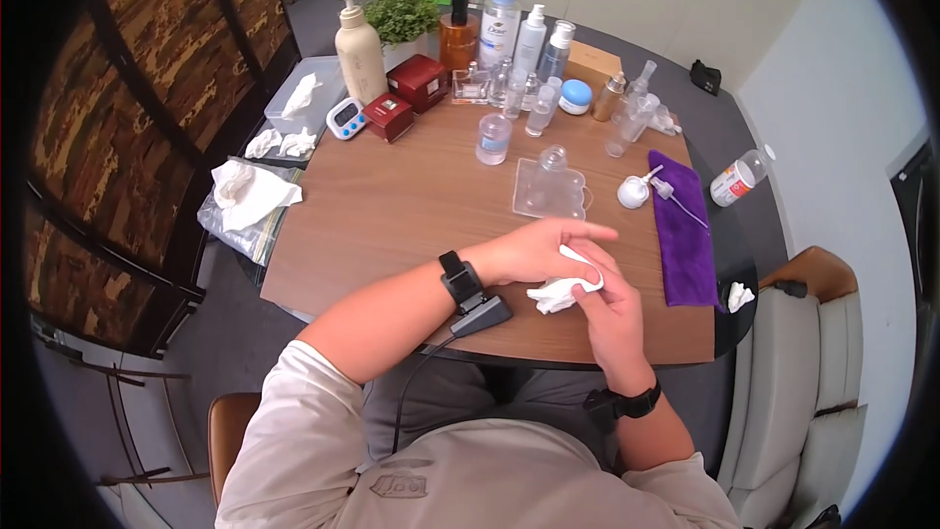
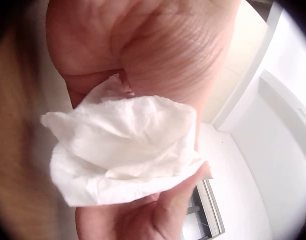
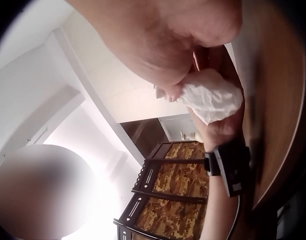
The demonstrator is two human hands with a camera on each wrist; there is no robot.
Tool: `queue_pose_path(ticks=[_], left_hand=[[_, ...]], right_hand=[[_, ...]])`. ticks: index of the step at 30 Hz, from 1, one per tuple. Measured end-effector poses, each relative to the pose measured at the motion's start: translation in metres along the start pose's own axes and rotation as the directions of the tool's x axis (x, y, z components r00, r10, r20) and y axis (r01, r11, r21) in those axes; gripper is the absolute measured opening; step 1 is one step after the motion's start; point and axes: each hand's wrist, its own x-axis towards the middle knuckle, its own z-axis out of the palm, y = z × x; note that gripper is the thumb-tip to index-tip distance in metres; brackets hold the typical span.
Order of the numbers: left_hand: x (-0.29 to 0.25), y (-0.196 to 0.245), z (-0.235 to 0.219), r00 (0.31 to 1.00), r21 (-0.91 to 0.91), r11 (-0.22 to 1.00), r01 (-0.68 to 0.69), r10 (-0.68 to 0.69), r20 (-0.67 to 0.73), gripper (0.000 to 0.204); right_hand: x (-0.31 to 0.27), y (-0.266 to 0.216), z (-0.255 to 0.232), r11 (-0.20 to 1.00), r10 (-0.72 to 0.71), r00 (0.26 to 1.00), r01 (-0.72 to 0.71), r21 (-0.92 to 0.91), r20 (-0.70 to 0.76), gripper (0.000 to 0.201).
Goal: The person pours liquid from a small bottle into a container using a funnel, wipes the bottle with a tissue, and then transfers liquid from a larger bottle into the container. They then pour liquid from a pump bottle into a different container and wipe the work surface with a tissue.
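A crumpled white tissue [image 1: 558, 295] sits between both hands, over the table's near edge. My right hand [image 1: 615, 318] grips it, the thumb pressed on its edge. My left hand [image 1: 534, 251] lies across the tissue from the other side, its index finger stretched out to the right. In the left wrist view, the tissue [image 2: 125, 145] bunches under the left palm [image 2: 143, 45]. The right wrist view shows the tissue [image 3: 213, 97] beneath the right thumb, up against the left hand. Some fingers are hidden behind the tissue and each other.
A clear tray [image 1: 539, 198], a white pump top [image 1: 634, 192] and a purple cloth [image 1: 681, 245] lie beyond the hands. Pump bottles [image 1: 499, 24], red boxes [image 1: 419, 81] and small clear bottles stand farther back. White tissues [image 1: 240, 198] lie at left, and a bottle [image 1: 736, 181] stands at right.
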Motion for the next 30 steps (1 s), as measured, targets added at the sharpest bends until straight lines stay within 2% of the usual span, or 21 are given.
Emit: queue_pose_path(ticks=[2,3,5,6,8,10,11,12,13,15,17,18,19,20,22,24,25,27,28,29,30], left_hand=[[-0.005,0.007,0.004,0.994,0.044,0.993,0.108,-0.109,0.026,0.062],[-0.007,0.007,0.003,0.994,0.041,0.994,0.105,-0.106,0.019,0.062],[-0.007,0.006,0.003,0.983,0.1,0.979,0.176,-0.181,0.044,0.055],[-0.007,0.005,0.002,0.983,0.098,0.98,0.175,-0.18,0.043,0.055],[-0.008,0.0,-0.001,0.983,0.147,0.973,0.176,-0.181,0.021,0.04],[-0.008,0.0,-0.002,0.983,0.169,0.969,0.179,-0.183,0.011,0.039],[-0.007,0.002,-0.002,0.99,0.333,0.932,0.144,-0.136,-0.049,0.037],[-0.005,0.003,-0.001,0.992,0.488,0.865,0.117,-0.079,-0.097,0.037],[-0.005,0.003,0.0,0.992,0.486,0.866,0.116,-0.081,-0.092,0.037],[-0.006,0.004,0.002,0.991,0.675,0.738,0.018,0.076,-0.11,0.034],[-0.007,0.008,0.005,0.993,0.684,0.73,-0.013,0.093,-0.08,0.032],[-0.007,0.009,0.006,0.992,0.692,0.721,-0.042,0.111,-0.056,0.031],[-0.007,0.008,0.006,0.993,0.691,0.721,-0.047,0.107,-0.043,0.031],[-0.008,0.008,0.005,0.994,0.693,0.716,-0.088,0.113,0.01,0.033],[-0.009,0.006,0.003,0.99,0.688,0.712,-0.14,0.108,0.09,0.034],[-0.009,0.003,-0.001,0.994,0.614,0.789,-0.009,-0.06,0.092,0.034],[-0.01,0.005,0.001,0.992,0.614,0.789,-0.017,-0.066,0.112,0.034],[-0.014,0.015,0.009,0.985,0.469,0.876,0.11,-0.161,0.069,0.029],[-0.013,0.019,0.008,0.982,0.452,0.883,0.124,-0.174,0.073,0.028],[-0.014,0.02,0.006,0.98,0.453,0.883,0.124,-0.182,0.085,0.028],[-0.018,0.02,0.003,0.999,0.428,0.904,0.012,-0.032,0.039,0.032]], right_hand=[[-0.008,0.009,-0.013,0.997,-0.006,1.0,0.006,-0.074,0.007,0.034],[-0.01,0.009,-0.014,0.989,-0.013,1.0,0.013,-0.15,0.002,0.031],[-0.012,0.006,-0.014,0.991,0.019,0.998,-0.025,-0.129,-0.054,0.027],[-0.014,0.008,-0.019,0.996,0.027,0.99,-0.038,-0.078,-0.142,0.026],[-0.016,0.015,-0.031,1.0,0.023,0.958,-0.027,-0.01,-0.285,0.027],[-0.011,0.011,-0.038,0.998,0.02,0.948,-0.002,0.058,-0.317,0.031],[-0.009,0.008,-0.039,0.992,0.018,0.937,0.028,0.125,-0.35,0.035],[-0.008,0.004,-0.038,0.993,0.044,0.962,-0.013,0.116,-0.269,0.034],[-0.01,0.007,-0.037,0.993,0.045,0.961,-0.014,0.114,-0.274,0.034],[-0.012,0.015,-0.036,0.972,0.203,0.977,-0.194,0.132,-0.066,0.028],[-0.013,0.015,-0.034,0.981,0.175,0.981,-0.167,0.103,-0.081,0.022],[-0.01,0.007,-0.033,0.969,0.245,0.968,-0.242,0.056,-0.054,0.018],[-0.007,0.002,-0.032,0.949,0.315,0.948,-0.315,0.01,-0.032,0.016],[-0.006,-0.001,-0.03,0.949,0.316,0.948,-0.315,0.014,-0.05,0.016],[-0.005,-0.004,-0.03,0.939,0.338,0.941,-0.335,-0.075,0.025,0.021],[-0.008,-0.003,-0.035,0.939,0.334,0.942,-0.329,-0.097,0.036,0.024],[-0.009,-0.003,-0.039,0.938,0.334,0.94,-0.324,-0.121,0.068,0.028],[-0.01,-0.011,-0.051,0.943,0.296,0.954,-0.283,-0.173,0.053,0.025],[-0.008,-0.015,-0.055,0.96,0.205,0.972,-0.222,-0.169,-0.113,0.023],[-0.005,-0.018,-0.06,0.971,0.109,0.955,-0.161,-0.175,-0.274,0.022],[0.0,-0.015,-0.076,0.928,-0.157,0.937,0.032,-0.372,-0.311,0.02]])
